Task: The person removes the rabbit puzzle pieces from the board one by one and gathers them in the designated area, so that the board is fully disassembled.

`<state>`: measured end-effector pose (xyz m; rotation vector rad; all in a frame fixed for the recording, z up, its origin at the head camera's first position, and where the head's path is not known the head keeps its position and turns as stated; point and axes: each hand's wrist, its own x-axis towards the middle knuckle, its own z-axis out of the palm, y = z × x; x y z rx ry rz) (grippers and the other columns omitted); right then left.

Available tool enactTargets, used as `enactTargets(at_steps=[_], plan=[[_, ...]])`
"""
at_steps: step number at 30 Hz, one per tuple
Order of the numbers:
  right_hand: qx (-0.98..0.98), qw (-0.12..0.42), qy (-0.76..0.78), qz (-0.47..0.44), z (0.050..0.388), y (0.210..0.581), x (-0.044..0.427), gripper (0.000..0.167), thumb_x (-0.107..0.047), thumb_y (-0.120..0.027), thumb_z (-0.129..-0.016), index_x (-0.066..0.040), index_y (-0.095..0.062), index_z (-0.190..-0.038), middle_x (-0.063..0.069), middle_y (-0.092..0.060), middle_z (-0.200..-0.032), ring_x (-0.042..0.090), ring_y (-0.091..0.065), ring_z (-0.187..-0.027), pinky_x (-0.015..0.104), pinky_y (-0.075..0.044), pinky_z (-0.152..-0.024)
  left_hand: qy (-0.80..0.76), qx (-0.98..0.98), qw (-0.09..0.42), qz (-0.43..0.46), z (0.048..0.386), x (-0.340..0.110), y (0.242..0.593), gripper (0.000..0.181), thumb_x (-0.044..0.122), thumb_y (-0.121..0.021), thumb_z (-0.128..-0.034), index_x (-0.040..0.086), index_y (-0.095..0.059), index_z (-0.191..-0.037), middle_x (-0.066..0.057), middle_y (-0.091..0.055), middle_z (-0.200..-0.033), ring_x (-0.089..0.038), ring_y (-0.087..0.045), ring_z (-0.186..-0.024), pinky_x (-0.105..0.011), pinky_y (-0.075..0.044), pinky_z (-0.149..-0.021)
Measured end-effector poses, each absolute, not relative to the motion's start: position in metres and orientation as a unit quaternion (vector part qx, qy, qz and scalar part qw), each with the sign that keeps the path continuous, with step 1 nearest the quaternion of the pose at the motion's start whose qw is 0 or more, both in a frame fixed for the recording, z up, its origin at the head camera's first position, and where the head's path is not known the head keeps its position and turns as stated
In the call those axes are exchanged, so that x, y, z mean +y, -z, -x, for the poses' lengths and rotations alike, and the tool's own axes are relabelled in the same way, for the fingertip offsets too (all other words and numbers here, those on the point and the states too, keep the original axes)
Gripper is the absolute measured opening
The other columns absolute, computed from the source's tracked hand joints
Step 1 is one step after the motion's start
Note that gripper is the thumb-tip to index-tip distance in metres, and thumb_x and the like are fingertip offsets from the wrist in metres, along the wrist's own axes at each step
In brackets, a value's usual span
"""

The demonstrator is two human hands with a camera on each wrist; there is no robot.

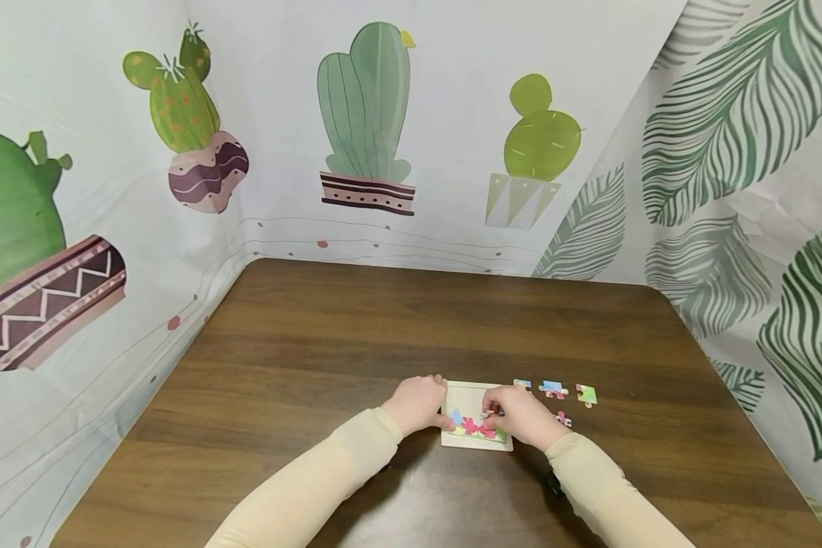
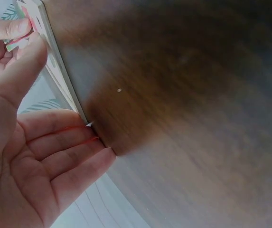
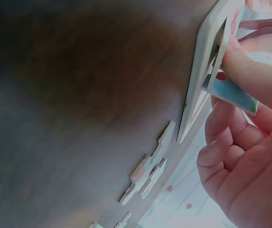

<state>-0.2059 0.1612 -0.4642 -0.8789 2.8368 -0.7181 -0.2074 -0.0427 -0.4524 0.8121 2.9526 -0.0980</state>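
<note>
A pale wooden puzzle tray [image 1: 464,394] lies on the table, with colourful jigsaw pieces [image 1: 469,426] along its near side. My left hand [image 1: 416,404] holds the tray's left edge, its thumb by the pieces and its fingers against the outer rim. Above the tray's right part, my right hand [image 1: 523,415] pinches a jigsaw piece [image 3: 234,95] between thumb and fingers. That piece shows blue with a green corner and a bit of red, and it is tilted. In the head view the right fingers mostly cover it.
Several loose pieces lie right of the tray: a blue and pink piece [image 1: 552,389], a green one [image 1: 586,394], one partly hidden piece [image 1: 523,385] and a pink piece [image 1: 564,418] beside the right hand. The brown wooden table [image 1: 356,327] meets a printed cloth backdrop [image 1: 452,137].
</note>
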Motion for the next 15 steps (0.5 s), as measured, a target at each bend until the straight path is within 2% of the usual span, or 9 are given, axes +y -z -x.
enactTargets(at_steps=[15], plan=[[0.933,0.037,0.195,0.300,0.2074,0.4646,0.1608,0.019,-0.012,-0.079,-0.074,-0.014,-0.061,-0.071,-0.010,-0.052,-0.064,0.003,-0.042,-0.059,0.021,-0.038,-0.054,0.034,0.963,0.036,-0.264,0.2075,-0.0422,0.4532,0.077,0.061,-0.072,-0.0706,0.006,-0.063,-0.124,-0.007,-0.065,-0.121,-0.019,-0.067,-0.096,-0.028,-0.055,-0.072]])
